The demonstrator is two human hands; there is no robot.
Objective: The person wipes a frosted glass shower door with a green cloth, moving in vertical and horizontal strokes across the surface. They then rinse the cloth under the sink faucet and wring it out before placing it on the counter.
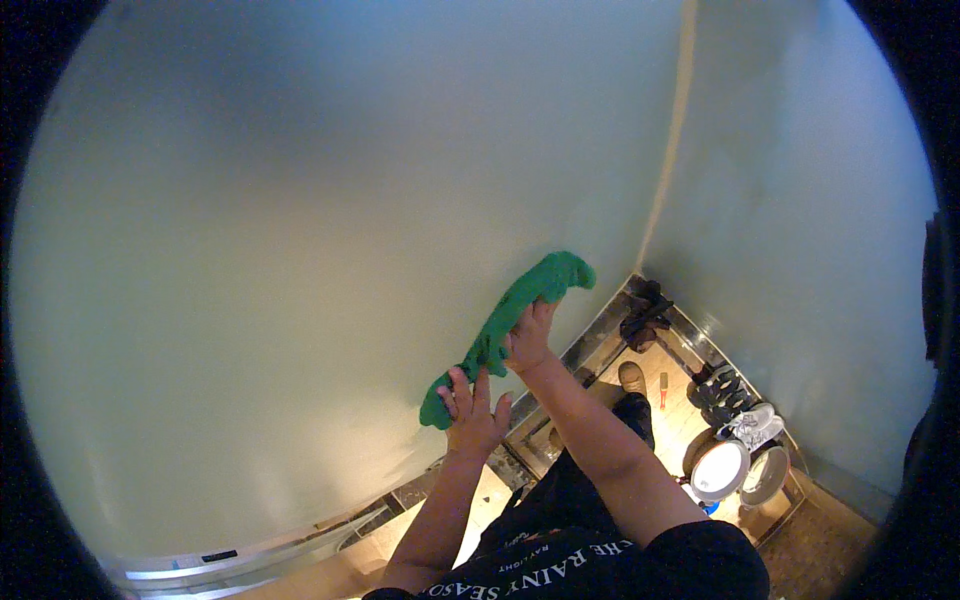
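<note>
A bunched green cloth [517, 300] lies in a long slanting strip against a smooth pale wall [300, 262]. My right hand [534, 336] presses on its middle and upper part, the fingertips partly hidden behind the folds. Lower down, my left hand [474, 420] has its fingers spread over the cloth's lower end and holds it to the wall, with the thumb standing apart. Both forearms reach up from the bottom of the view.
A second wall [810, 225] meets the first at a corner, above a dark skirting [600, 326]. On the floor are a dark fabric bundle [643, 315], a red-handled tool [663, 390], dark shoes [720, 394], white sneakers [752, 426] and a bright round grey-rimmed object [720, 471], perhaps a lamp.
</note>
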